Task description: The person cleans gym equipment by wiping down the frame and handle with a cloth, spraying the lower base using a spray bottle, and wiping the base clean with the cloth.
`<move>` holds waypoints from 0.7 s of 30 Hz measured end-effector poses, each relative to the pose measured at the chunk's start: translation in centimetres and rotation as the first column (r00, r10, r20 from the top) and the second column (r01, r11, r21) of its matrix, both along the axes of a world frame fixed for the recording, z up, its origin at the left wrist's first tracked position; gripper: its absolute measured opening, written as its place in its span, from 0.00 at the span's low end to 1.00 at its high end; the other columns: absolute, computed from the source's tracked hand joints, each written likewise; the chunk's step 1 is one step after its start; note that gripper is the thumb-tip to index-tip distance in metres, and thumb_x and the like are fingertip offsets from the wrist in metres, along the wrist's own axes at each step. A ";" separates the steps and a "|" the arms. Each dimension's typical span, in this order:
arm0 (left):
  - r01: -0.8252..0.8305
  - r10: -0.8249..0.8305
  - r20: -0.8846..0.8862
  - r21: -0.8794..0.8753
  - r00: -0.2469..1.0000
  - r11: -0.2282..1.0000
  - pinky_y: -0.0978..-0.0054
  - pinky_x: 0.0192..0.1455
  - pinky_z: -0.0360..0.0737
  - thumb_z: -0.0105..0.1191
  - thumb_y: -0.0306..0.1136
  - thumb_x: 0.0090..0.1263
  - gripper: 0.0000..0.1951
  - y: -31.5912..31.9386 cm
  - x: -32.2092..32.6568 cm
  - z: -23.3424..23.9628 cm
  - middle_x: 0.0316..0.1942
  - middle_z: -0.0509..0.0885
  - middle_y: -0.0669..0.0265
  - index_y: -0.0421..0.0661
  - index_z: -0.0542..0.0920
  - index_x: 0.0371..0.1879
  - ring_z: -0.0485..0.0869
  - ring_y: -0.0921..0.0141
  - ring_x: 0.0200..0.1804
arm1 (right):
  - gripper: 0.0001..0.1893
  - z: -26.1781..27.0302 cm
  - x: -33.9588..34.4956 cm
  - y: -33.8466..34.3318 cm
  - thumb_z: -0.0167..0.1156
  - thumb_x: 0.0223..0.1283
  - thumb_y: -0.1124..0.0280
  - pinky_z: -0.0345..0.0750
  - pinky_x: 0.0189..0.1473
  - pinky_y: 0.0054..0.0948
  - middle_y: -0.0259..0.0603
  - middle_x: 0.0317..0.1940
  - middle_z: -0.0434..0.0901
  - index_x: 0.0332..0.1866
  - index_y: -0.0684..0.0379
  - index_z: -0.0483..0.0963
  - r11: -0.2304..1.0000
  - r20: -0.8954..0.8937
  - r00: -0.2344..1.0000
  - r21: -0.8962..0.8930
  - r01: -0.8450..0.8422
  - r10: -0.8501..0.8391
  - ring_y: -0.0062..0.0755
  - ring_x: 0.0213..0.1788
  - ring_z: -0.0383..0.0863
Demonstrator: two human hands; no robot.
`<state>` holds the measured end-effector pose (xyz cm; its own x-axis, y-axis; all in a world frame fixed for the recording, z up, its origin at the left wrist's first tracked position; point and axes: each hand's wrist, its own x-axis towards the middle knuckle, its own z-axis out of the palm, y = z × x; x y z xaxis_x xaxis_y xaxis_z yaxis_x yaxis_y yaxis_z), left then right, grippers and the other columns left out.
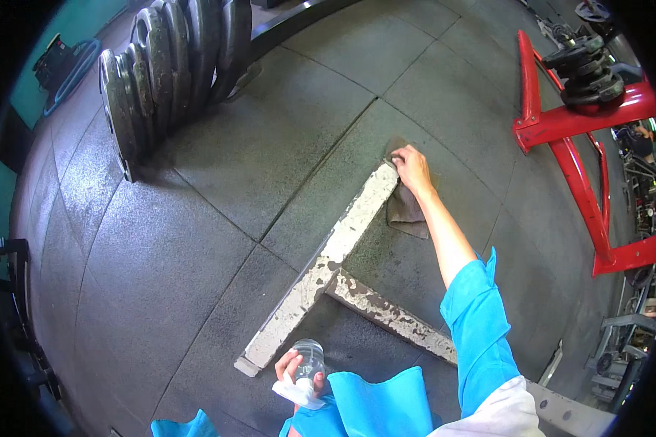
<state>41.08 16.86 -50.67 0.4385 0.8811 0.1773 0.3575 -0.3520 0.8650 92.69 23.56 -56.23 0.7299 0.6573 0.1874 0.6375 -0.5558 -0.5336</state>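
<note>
My left hand (pixel 288 367) holds a clear spray bottle (pixel 309 358) with a white trigger head, close to the near end of a metal frame. My right hand (pixel 413 166) grips a grey-brown cloth (pixel 407 210) at the far end of that frame's long bar. Part of the cloth hangs down beside the bar toward the floor. The T-shaped steel base (pixel 361 218) has white paint, chipped and worn to dark patches. A second beam (pixel 393 314) of it runs from the long bar toward the lower right and passes behind my right sleeve.
Black weight plates (pixel 169 71) stand in a row at upper left. A red steel frame (pixel 579 117) carrying stacked plates (pixel 585 71) is at right. A coiled blue hose (pixel 79 76) lies by the teal wall. Dark rubber tiles (pixel 197 267) cover the floor.
</note>
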 end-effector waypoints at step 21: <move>-0.068 0.068 0.009 0.054 0.998 0.996 0.61 0.50 0.78 0.59 0.54 0.61 0.27 -0.2 0.3 -0.4 0.45 0.79 0.51 0.41 0.77 0.46 0.80 0.56 0.48 | 0.07 -0.4 0.5 2.2 0.61 0.52 0.75 0.77 0.49 0.40 0.48 0.38 0.82 0.36 0.59 0.82 0.994 0.046 0.997 -0.083 0.073 -0.070 0.47 0.45 0.82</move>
